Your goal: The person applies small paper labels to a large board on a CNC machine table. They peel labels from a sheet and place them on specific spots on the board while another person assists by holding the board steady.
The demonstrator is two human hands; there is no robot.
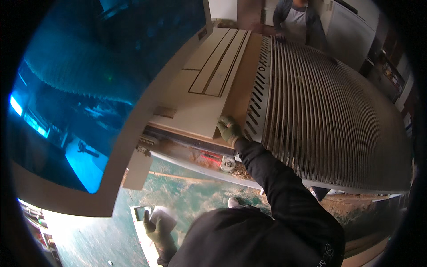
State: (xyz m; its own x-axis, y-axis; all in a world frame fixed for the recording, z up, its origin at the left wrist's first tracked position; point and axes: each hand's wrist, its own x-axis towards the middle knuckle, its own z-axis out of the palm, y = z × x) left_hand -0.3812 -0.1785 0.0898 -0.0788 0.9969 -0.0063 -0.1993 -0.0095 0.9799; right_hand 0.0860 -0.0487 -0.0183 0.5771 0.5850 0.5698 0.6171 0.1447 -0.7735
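Olive-green knit covered the right hand (230, 132), which reached forward from a black sleeve (276, 175) to the near right corner of a pale grooved panel (200, 107). Its fingers were bent at the panel's edge; the underside was hidden, so I could not tell whether they pinched the panel or only rested against it.

Left hand (156, 230), also gloved: low, well apart from the panel, thumb raised and fingers partly bent. A pale sheet-like piece (167, 215) showed just beside it; grip could not be told.

Outward from the right hand: panel lay face up, with dark-lined slots and grooves toward its far end. Along its right side ran a brown board (242, 80), then a slotted metal strip (259, 93), then a broad slatted grey rack (320, 102). Below the near edge, a round metal fitting (227, 164) sat among shavings. Left: a machine cover with a blue-tinted window (102, 80). Far end: a co-worker (297, 22) stood by the rack.

Step in hand, by my judgement: handling the cut panel by its corner, on the machine side of the strip. The next move seemed to call for a secure hold there, support for the panel's length, and an even pull or push without twisting.
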